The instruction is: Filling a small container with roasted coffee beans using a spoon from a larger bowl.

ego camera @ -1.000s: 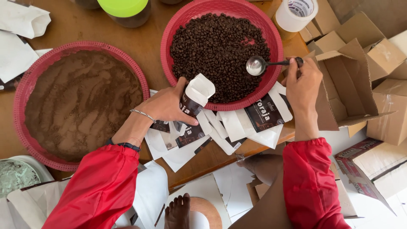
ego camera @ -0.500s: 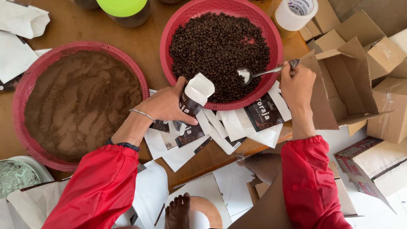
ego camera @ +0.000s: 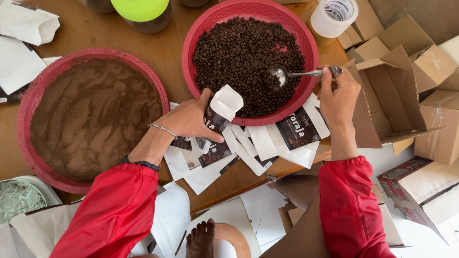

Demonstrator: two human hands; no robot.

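Two hands over the red basket of coffee beans (ego camera: 248, 62), near the bench's front edge.
I note my left hand (ego camera: 189, 119) with fingers wrapped round an open white pouch (ego camera: 221, 109) at the basket's near rim; right hand (ego camera: 337, 93) with fingers pinched on a metal spoon (ego camera: 287, 75), bowl resting among the beans. A basket of ground coffee (ego camera: 91, 117) sits to the left.

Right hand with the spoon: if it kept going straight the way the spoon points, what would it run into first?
The right hand points its spoon leftward into the red basket. Going straight on, it would probably plough first through the coffee beans already under the bowl, though its height above them is unclear.
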